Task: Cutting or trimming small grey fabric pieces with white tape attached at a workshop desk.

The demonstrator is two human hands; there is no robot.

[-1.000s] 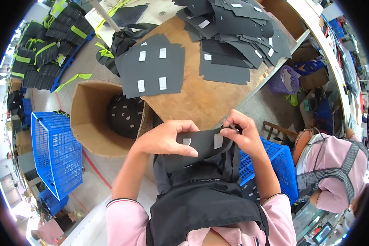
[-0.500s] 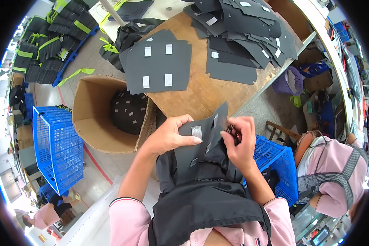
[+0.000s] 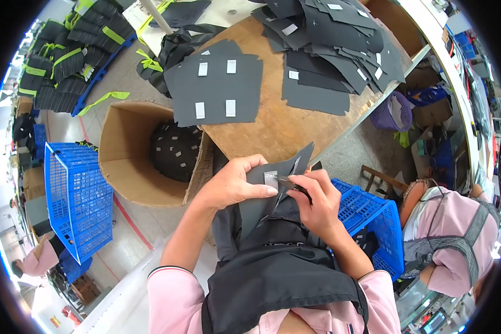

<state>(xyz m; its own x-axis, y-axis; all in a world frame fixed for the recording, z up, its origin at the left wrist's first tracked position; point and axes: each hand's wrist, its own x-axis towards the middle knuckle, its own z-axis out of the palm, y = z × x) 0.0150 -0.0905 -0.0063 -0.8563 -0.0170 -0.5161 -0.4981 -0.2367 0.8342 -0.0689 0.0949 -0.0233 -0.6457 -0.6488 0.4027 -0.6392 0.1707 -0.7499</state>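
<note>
My left hand (image 3: 236, 183) grips a dark grey fabric panel (image 3: 251, 214) over my lap, the thumb pressed beside a white patch (image 3: 270, 178). The panel is bent, its right part folded up toward my right hand. Inside my closed right hand (image 3: 320, 201) is a small pair of dark thread snips (image 3: 288, 182), mostly covered by the fingers. Their pointed tip is at the right edge of the white patch. Whether the tip cuts anything is too small to tell.
Ahead is a wooden table (image 3: 278, 131) with a flat patched panel (image 3: 217, 86) and a heaped pile of grey panels (image 3: 339, 50). An open cardboard box (image 3: 125, 153) stands left, beside a blue crate (image 3: 83, 200). Another blue crate (image 3: 381, 220) and a co-worker (image 3: 451, 239) are at the right.
My right hand has moved left and turned, bringing the snips' tip to the white patch. My left hand keeps its hold, with the panel shifted slightly.
</note>
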